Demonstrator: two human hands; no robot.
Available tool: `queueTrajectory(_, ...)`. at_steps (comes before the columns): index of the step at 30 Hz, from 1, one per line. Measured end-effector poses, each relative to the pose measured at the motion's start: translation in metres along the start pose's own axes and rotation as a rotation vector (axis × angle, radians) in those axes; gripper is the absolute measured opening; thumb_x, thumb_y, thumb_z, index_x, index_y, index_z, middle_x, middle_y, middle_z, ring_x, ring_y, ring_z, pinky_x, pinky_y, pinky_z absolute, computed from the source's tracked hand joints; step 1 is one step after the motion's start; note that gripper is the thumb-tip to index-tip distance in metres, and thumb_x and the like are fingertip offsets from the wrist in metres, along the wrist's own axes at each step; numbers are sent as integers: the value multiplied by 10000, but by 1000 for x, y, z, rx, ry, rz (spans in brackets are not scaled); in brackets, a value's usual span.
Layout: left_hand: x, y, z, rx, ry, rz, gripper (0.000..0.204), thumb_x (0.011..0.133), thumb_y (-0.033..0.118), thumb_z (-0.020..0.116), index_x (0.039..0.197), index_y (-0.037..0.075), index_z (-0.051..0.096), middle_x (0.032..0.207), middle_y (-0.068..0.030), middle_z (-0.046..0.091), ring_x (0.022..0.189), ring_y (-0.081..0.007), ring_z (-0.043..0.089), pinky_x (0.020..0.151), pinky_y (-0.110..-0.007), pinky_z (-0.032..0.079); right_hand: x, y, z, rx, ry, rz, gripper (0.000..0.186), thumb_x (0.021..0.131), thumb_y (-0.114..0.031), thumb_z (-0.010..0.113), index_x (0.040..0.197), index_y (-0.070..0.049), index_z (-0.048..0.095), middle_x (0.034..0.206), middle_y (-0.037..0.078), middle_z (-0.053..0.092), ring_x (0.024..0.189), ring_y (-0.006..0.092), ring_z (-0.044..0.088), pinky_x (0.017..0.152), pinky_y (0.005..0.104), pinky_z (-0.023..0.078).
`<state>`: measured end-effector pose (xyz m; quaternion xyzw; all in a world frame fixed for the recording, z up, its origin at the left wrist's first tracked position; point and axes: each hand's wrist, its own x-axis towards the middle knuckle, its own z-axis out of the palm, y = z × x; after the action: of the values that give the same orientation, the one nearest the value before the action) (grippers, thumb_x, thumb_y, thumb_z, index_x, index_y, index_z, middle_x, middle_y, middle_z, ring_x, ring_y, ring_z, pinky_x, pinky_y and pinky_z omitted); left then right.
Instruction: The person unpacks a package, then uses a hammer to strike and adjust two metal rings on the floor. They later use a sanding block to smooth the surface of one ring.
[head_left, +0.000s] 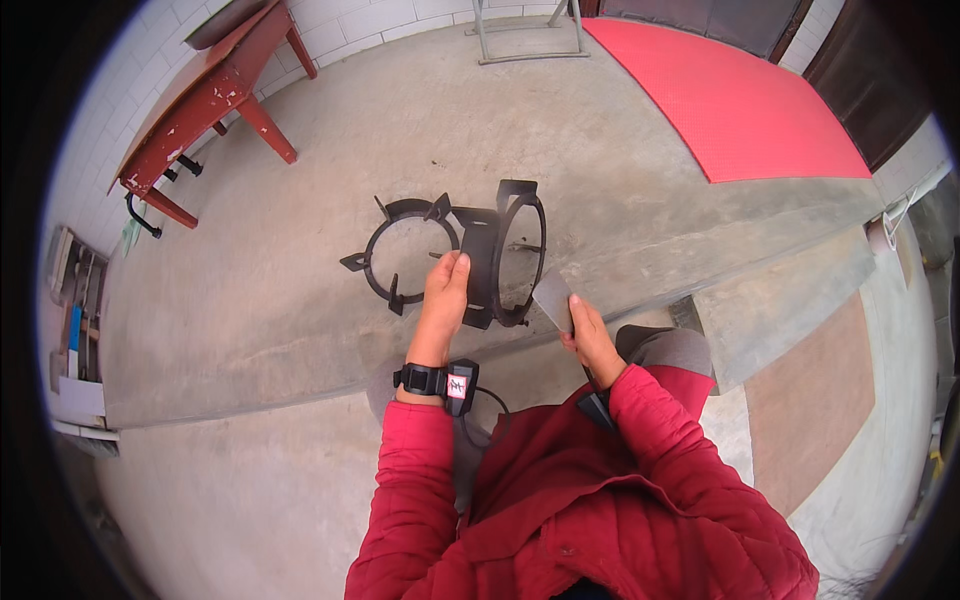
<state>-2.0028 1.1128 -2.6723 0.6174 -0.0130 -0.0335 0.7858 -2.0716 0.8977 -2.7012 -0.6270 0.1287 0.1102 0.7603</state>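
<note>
My left hand (446, 290) is closed on a black metal pot stand, with its thumb on the flat plate (483, 262). To the right of that plate, a black ring (541, 235) stands tilted on its side. Another black ring (371, 240) with upright prongs is on the left, and I cannot tell whether it joins the held part. My right hand (593, 345) grips a flat grey scraper (552, 300), its blade pointing up and left, just apart from the tilted ring. The lower end of the scraper is hidden in my fingers.
A worn red wooden table (225, 92) stands at the far left. A red mat (740, 105) lies at the far right, near a grey metal frame (530, 50). A low concrete step edge (300, 412) crosses the floor before me. Shelving (85, 300) is at the left rim.
</note>
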Motion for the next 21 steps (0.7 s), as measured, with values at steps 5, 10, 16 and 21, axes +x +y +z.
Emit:
queueTrajectory(5, -43, 1, 45, -68, 69, -22, 212, 925, 163, 408, 996, -5, 518, 883, -10, 567, 757, -62, 493, 704, -209, 413, -49, 33, -59, 170, 38, 130, 337, 903, -388, 406, 826, -65, 461, 575, -3, 387, 449, 69, 332, 386, 212, 250)
queueTrajectory(10, -34, -10, 110, -296, 93, -32, 172, 922, 127, 399, 990, 12, 509, 904, -16, 560, 804, -80, 517, 728, -207, 421, -44, 41, -110, 142, -31, -11, 269, 884, -325, 485, 865, -60, 442, 618, 1, 413, 478, 60, 358, 400, 201, 278)
queueTrajectory(16, -6, -29, 164, -446, 99, -43, 135, 913, 122, 421, 987, 28, 485, 930, -38, 551, 830, -110, 534, 770, -234, 441, -16, 28, -154, 226, -59, -54, 250, 859, -289, 542, 905, -66, 440, 657, 0, 432, 503, 47, 371, 415, 189, 290)
queueTrajectory(21, 28, -41, 200, -487, 200, -47, 141, 906, 121, 422, 986, 19, 478, 977, -67, 556, 900, -145, 544, 817, -270, 443, 3, 13, -184, 302, -63, -60, 249, 849, -248, 562, 960, -68, 431, 674, -5, 436, 502, 42, 365, 421, 185, 283)
